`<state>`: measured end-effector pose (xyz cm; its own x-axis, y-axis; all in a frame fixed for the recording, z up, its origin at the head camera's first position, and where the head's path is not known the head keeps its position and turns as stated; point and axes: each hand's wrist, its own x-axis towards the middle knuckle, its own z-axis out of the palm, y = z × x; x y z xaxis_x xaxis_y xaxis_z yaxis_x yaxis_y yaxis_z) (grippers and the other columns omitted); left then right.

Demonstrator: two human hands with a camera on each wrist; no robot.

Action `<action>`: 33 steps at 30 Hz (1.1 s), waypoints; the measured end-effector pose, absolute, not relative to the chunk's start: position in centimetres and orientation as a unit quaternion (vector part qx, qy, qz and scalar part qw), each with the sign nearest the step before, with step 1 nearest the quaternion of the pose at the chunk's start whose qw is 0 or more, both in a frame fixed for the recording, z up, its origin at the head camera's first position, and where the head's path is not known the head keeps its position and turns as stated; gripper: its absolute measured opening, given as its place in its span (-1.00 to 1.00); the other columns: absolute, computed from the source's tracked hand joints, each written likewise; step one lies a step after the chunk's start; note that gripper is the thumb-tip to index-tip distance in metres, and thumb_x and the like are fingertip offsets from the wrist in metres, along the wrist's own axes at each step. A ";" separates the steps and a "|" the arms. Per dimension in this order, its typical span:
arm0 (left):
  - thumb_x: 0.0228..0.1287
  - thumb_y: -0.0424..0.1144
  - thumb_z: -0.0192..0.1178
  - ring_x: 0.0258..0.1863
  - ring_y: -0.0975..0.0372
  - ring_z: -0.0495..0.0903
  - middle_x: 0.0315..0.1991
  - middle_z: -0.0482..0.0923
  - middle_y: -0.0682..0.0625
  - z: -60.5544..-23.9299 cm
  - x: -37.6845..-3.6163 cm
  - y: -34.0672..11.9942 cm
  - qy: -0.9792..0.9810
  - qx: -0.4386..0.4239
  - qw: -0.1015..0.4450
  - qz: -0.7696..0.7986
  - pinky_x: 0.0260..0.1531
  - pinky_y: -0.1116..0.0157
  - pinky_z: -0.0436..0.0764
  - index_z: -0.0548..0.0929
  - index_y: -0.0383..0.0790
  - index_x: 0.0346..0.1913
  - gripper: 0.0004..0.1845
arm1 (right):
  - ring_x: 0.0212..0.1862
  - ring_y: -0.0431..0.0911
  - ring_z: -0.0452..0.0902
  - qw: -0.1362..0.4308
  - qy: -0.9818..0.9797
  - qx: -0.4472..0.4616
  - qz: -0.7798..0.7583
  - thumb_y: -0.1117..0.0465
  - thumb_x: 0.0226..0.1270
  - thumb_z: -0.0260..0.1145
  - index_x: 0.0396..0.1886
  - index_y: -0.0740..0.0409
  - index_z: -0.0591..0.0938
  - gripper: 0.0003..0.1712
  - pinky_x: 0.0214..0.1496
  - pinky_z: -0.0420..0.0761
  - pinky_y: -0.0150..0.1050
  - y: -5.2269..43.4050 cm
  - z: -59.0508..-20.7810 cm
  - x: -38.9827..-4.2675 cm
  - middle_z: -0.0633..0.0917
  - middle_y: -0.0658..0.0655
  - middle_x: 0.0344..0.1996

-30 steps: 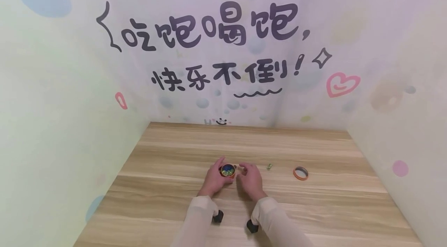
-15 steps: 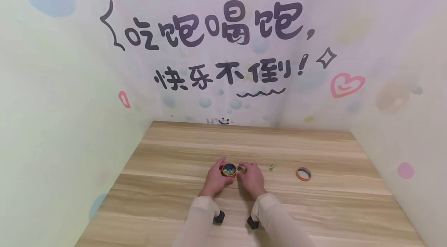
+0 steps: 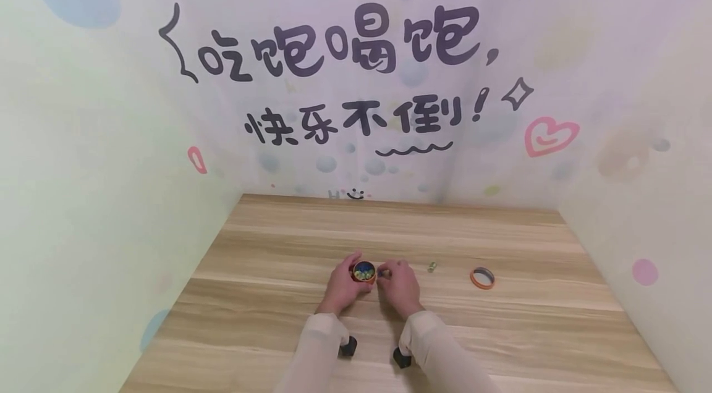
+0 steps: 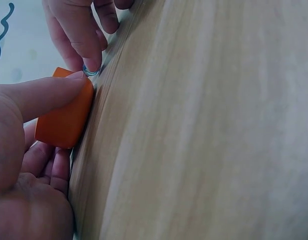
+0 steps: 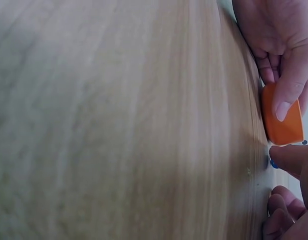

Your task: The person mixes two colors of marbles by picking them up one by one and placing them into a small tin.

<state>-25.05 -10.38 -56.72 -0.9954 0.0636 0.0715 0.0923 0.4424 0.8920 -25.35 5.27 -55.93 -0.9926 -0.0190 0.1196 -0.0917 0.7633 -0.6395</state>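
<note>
My left hand [image 3: 340, 288] grips a small orange cup [image 4: 66, 117] on the wooden table, thumb along its near side and fingers round the far side. Seen from above, several blue and yellow-green marbles [image 3: 364, 272] lie inside the cup. Just right of the cup, my right hand [image 3: 402, 290] pinches a blue marble [image 5: 273, 164] between thumb and forefinger, low by the tabletop. From the left wrist, that marble shows glassy with a blue swirl, partly covered by fingertips.
Right of my right hand lie small greenish marbles [image 3: 432, 266]. Farther right is an orange ring-shaped lid [image 3: 481, 287]. The wooden tabletop [image 3: 278, 226] ends at a printed back wall, with pale walls on both sides.
My right thumb and forefinger have closed on the blue marble beside the cup, which lay in view at the fingertips before. My left hand keeps the cup in place.
</note>
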 end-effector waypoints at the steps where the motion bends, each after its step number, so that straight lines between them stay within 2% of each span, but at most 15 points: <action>1: -0.09 -0.43 0.52 0.17 -0.04 0.47 0.18 0.50 -0.21 -56.8 -25.1 -10.4 -0.850 -0.046 0.014 -0.525 0.21 -0.03 0.35 0.39 -0.28 0.35 -0.15 | -0.32 -0.06 0.42 0.052 -0.938 0.030 0.342 0.27 0.07 0.51 -0.23 0.04 0.74 -0.78 -0.36 0.44 -0.17 5.3 -56.0 -25.3 0.52 0.08 -0.34; 7: -0.09 -0.44 0.52 0.16 -0.05 0.47 0.16 0.52 -0.20 -57.0 -25.2 -10.5 -0.852 -0.049 0.019 -0.521 0.20 -0.04 0.36 0.45 -0.28 0.29 -0.22 | -0.29 -0.05 0.43 0.055 -0.938 0.044 0.341 0.30 0.09 0.49 -0.27 0.05 0.74 -0.81 -0.31 0.47 -0.15 5.4 -56.1 -25.1 0.50 0.07 -0.34; 15: -0.10 -0.43 0.51 0.14 -0.06 0.49 0.15 0.53 -0.20 -56.9 -25.1 -10.5 -0.853 -0.048 0.017 -0.520 0.17 -0.06 0.38 0.50 -0.28 0.24 -0.28 | -0.34 -0.08 0.41 0.063 -0.931 0.065 0.354 0.32 0.04 0.50 -0.30 0.09 0.74 -0.81 -0.32 0.44 -0.18 5.7 -56.2 -24.9 0.49 0.04 -0.41; 24: -0.11 -0.45 0.51 0.12 -0.06 0.50 0.12 0.55 -0.21 -56.8 -25.0 -10.5 -0.850 -0.052 0.023 -0.524 0.16 -0.06 0.39 0.52 -0.31 0.21 -0.29 | -0.29 -0.08 0.52 0.058 -0.913 0.069 0.397 0.32 0.09 0.47 -0.29 0.13 0.72 -0.84 -0.19 0.53 -0.09 5.8 -56.3 -24.7 0.64 0.02 -0.41; 33: -0.12 -0.45 0.51 0.11 -0.06 0.50 0.11 0.56 -0.20 -56.7 -25.0 -10.3 -0.852 -0.045 0.020 -0.521 0.16 -0.05 0.40 0.53 -0.30 0.21 -0.29 | -0.34 -0.14 0.53 0.063 -0.885 0.058 0.457 0.34 0.15 0.43 -0.23 0.18 0.70 -0.83 -0.25 0.55 -0.18 6.0 -56.7 -24.6 0.67 0.00 -0.40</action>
